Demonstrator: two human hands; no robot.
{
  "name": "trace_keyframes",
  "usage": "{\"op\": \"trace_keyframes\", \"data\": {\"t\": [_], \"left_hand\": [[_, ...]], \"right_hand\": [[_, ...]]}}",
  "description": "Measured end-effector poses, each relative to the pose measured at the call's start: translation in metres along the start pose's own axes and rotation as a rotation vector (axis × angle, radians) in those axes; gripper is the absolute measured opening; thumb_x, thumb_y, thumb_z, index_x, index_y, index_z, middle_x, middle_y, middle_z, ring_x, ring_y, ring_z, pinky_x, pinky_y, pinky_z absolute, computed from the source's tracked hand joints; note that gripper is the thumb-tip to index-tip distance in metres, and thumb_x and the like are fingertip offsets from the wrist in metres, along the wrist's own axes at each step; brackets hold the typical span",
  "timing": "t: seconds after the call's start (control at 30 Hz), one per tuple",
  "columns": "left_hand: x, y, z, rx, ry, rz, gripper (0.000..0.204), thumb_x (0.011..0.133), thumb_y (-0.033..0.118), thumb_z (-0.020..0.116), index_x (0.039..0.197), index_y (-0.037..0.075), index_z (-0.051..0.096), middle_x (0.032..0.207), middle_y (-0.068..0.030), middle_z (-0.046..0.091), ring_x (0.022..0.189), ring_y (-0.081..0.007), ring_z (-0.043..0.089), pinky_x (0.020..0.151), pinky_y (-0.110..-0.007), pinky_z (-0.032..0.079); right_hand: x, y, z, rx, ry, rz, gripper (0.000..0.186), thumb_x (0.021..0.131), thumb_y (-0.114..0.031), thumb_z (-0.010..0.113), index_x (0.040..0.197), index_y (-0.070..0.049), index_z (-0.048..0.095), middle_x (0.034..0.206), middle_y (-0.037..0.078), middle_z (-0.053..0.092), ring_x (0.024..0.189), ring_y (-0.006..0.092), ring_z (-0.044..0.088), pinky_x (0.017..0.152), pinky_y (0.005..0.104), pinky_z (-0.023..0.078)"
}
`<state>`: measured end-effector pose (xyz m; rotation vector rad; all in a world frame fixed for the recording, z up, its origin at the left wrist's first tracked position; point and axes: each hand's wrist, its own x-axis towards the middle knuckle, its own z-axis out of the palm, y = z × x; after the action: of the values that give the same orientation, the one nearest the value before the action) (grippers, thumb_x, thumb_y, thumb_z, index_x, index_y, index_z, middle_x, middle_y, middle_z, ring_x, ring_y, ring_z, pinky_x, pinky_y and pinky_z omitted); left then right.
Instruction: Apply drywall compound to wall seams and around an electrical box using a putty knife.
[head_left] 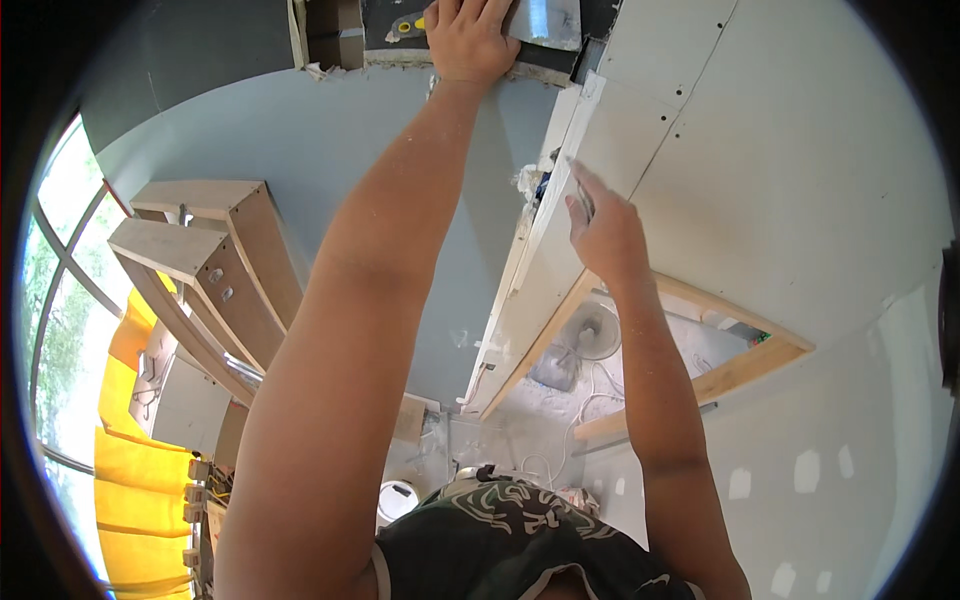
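Note:
My left hand (472, 42) reaches far forward onto a dark ledge at the top, its fingers spread and partly cut off by the picture's edge. Just left of it lies a yellow-and-black handle (405, 27); to its right is a flat metal blade (546, 22). Whether these two join under the hand is hidden. My right hand (612, 228) is at the white edge strip (572, 140) of a plasterboard panel, index finger stretched toward the strip. Between its thumb and fingers shows a small greyish thing, too small to name.
Plasterboard (780, 150) with screw heads covers the right side. Below it, a wood-framed opening (735, 375) shows a round lamp-like thing and cables. Wooden box frames (215, 260) stand at left, near yellow curtains (140, 510) and a window. A white bucket (398, 500) sits on the floor.

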<state>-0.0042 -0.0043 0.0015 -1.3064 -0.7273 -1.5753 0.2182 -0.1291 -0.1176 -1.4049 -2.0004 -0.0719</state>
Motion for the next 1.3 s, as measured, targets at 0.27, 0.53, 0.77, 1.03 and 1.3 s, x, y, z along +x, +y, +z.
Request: {"op": "trace_keyframes", "data": {"t": [0.27,0.53,0.77,1.03,1.3], "left_hand": [[-0.006,-0.007,0.011,0.081,0.083,-0.038,0.072,0.065,0.004,0.058,0.13,0.032,0.068,0.135,0.0153,0.065,0.11,-0.0187,0.06,0.099,-0.036,0.041],[-0.003,-0.004,0.016,0.075,0.075,-0.047,0.07,0.065,0.003,0.057,0.128,0.031,0.069,0.133,0.0149,0.066,0.109,-0.0182,0.06,0.099,-0.035,0.04],[-0.005,-0.007,0.015,0.078,0.095,-0.033,0.071,0.065,0.003,0.056,0.128,0.03,0.07,0.134,0.0147,0.066,0.108,-0.0178,0.06,0.099,-0.034,0.041],[-0.005,-0.008,0.016,0.089,0.085,-0.039,0.069,0.066,0.003,0.057,0.128,0.031,0.07,0.133,0.0157,0.066,0.108,-0.0181,0.06,0.099,-0.034,0.041],[0.0,-0.001,0.008,0.099,0.08,-0.033,0.064,0.07,0.004,0.058,0.127,0.031,0.07,0.132,0.0152,0.067,0.107,-0.0188,0.061,0.097,-0.035,0.042]], "right_hand": [[0.054,-0.028,-0.064,0.073,0.218,-0.054,0.039,0.097,-0.017,0.064,0.136,-0.012,0.065,0.113,0.026,0.071,0.102,0.0443,0.068,0.091,0.0451,0.054],[0.07,-0.031,-0.059,-0.025,0.254,-0.131,0.041,0.099,-0.02,0.06,0.139,-0.013,0.062,0.106,0.027,0.071,0.101,0.0447,0.068,0.091,0.0498,0.054],[0.052,-0.033,-0.054,-0.12,0.058,-0.027,0.044,0.1,-0.022,0.057,0.143,-0.015,0.057,0.104,0.025,0.071,0.101,0.0437,0.069,0.09,0.0539,0.054],[0.06,-0.034,-0.044,-0.152,0.169,-0.035,0.045,0.101,-0.021,0.056,0.145,-0.015,0.054,0.1,0.026,0.069,0.093,0.0448,0.068,0.085,0.0533,0.054],[-0.004,-0.006,0.025,-0.123,-0.013,0.091,0.047,0.1,-0.02,0.057,0.147,-0.018,0.054,0.097,0.028,0.067,0.097,0.0461,0.066,0.086,0.0543,0.054]]}}
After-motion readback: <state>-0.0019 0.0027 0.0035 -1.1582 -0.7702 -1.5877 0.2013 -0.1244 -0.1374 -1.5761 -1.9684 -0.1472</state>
